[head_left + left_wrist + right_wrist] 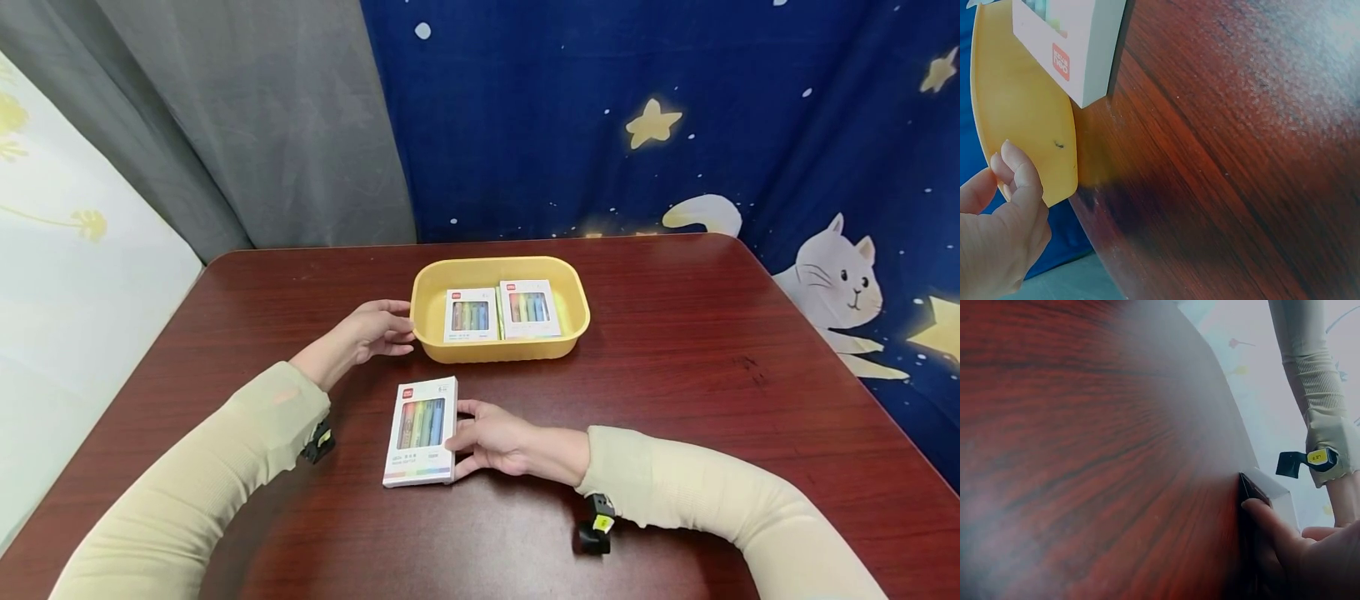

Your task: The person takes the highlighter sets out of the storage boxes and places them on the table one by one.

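Observation:
A white box of coloured sticks [421, 431], probably crayons or pens seen through its window, is gripped at its right side by my right hand [498, 437], thumb on the front. In the right wrist view, the right hand [1304, 556] holds the box [1284, 503] by its edge. Beside the left end of a yellow basket [502, 354], my left hand [381, 327] has loosely bent fingers at the rim. The left wrist view shows the left hand [1013, 215] beside the basket's wall [1029, 100]. Two similar boxes, one on the left [471, 316] and another on the right [529, 309], lie inside the basket.
The basket stands near the far side of a dark red wooden table [712, 350]. Behind the table hang a grey curtain [292, 125] and a blue starry curtain [540, 125]. Each sleeve carries a small black wrist device, one left [318, 442], one right [596, 525].

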`<state>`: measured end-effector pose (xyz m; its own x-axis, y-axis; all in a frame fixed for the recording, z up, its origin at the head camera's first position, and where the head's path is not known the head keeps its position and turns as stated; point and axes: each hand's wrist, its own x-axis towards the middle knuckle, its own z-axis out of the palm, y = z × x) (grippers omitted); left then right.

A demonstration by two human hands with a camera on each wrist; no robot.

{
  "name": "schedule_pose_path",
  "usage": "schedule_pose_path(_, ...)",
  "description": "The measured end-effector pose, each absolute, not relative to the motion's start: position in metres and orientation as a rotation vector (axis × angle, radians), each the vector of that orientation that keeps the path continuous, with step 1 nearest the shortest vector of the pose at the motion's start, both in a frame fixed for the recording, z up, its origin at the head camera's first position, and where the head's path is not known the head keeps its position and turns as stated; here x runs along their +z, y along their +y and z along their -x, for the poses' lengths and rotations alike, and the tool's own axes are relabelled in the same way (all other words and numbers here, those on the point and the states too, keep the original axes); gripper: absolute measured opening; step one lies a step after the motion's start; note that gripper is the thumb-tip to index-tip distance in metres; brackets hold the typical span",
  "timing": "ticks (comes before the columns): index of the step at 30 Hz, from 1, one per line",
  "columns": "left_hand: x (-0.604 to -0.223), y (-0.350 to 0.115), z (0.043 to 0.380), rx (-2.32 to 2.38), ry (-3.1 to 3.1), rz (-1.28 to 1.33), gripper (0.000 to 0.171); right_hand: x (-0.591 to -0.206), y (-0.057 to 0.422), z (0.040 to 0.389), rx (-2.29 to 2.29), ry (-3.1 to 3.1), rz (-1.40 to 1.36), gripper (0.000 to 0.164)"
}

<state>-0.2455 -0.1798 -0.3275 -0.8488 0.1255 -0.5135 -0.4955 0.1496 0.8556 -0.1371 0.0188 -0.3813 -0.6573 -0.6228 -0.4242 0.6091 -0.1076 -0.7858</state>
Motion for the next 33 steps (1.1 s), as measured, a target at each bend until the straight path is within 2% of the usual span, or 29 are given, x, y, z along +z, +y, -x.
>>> schedule_pose_path(9, -0.328, -0.18, 0.245, 1.743, 1.965, 0.354, 0.053, -0.375, 0.031, 0.141, -1.796, 1.282, 0.058, 0.05)
schedule_pose_path(21, -0.329, -0.18, 0.246, 1.744, 1.963, 0.348, 0.053, -0.371, 0.042, 0.145, -1.771, 1.353, -0.02, 0.05)
schedule_pose_path(33, -0.329, -0.181, 0.247, 1.729, 1.969, 0.34, 0.053, -0.369, 0.051, 0.15, -1.729, 1.368, 0.026, 0.049)
